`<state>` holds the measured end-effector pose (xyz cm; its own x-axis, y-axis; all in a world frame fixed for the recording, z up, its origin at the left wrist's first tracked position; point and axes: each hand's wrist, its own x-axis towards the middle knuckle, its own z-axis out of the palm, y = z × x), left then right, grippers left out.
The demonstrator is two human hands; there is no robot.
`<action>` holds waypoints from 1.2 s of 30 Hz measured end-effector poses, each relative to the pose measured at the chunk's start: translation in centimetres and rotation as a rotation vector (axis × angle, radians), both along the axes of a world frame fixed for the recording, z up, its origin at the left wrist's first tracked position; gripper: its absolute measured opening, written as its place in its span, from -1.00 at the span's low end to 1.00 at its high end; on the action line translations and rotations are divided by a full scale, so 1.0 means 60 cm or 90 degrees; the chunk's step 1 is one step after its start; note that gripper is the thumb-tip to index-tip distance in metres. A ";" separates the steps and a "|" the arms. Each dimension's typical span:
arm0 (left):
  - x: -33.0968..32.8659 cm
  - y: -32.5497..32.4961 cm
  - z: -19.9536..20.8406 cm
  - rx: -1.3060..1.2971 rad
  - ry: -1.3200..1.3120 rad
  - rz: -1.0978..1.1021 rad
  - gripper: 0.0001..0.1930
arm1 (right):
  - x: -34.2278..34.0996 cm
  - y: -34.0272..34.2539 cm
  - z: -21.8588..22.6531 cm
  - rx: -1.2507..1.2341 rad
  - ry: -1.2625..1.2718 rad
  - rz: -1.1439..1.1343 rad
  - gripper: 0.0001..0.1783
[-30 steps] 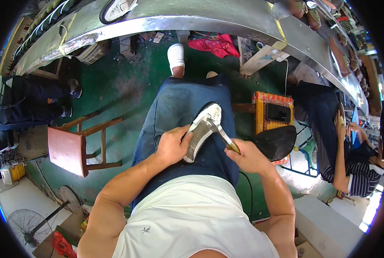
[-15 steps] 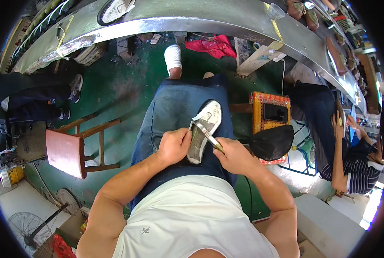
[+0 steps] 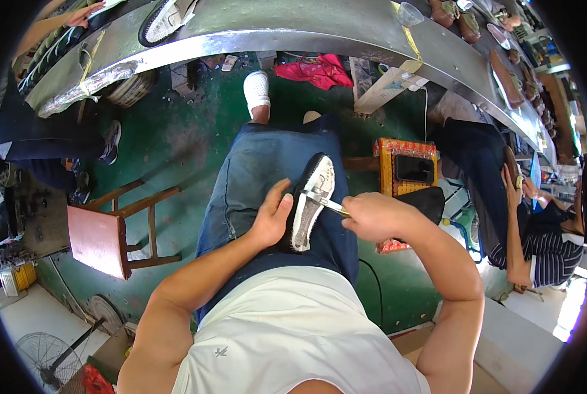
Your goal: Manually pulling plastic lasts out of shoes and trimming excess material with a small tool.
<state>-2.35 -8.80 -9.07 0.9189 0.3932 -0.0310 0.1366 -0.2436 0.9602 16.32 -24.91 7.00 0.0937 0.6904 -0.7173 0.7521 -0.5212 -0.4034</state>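
A shoe (image 3: 313, 200) with a white upper, dark edge and grey underside rests on my lap, sole side up, toe pointing away from me. My right hand (image 3: 375, 217) is closed around metal pincers (image 3: 329, 203), whose jaws lie across the middle of the shoe. My left hand (image 3: 272, 217) is beside the shoe's left edge, its thumb and forefinger raised and apart, with nothing between them. Whether its other fingers touch the shoe is hidden.
A metal bench (image 3: 254, 43) spans the far side, with shoes (image 3: 467, 26) on it. At left stands a stool (image 3: 98, 240). A phone (image 3: 414, 169) lies on a patterned stool to the right. A co-worker (image 3: 549, 243) sits at right; another person's hand (image 3: 82, 16) shows at upper left.
My left hand has opened and drawn back from the shoe's edge. My right hand and the pincers have shifted outward to the right. The shoe stands straighter. A person's hand has appeared at upper left.
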 end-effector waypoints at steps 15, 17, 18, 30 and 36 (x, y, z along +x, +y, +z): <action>0.034 -0.019 -0.046 -0.373 0.066 -0.050 -0.24 | -0.078 -0.062 -0.100 0.288 -0.098 -0.252 -0.71; 0.033 -0.024 -0.059 -0.298 0.082 -0.037 -0.24 | -0.062 -0.052 -0.096 0.307 -0.265 -0.168 -0.73; 0.029 -0.026 -0.066 -0.222 0.097 -0.023 -0.23 | -0.052 -0.048 -0.095 0.306 -0.262 -0.164 -0.73; 0.035 -0.007 0.028 0.208 0.040 -0.101 -0.40 | -0.082 -0.081 -0.193 0.179 0.337 -0.609 -0.77; 0.049 -0.011 0.049 0.243 0.140 -0.168 -0.45 | -0.023 -0.067 -0.125 0.183 0.340 -0.580 -0.64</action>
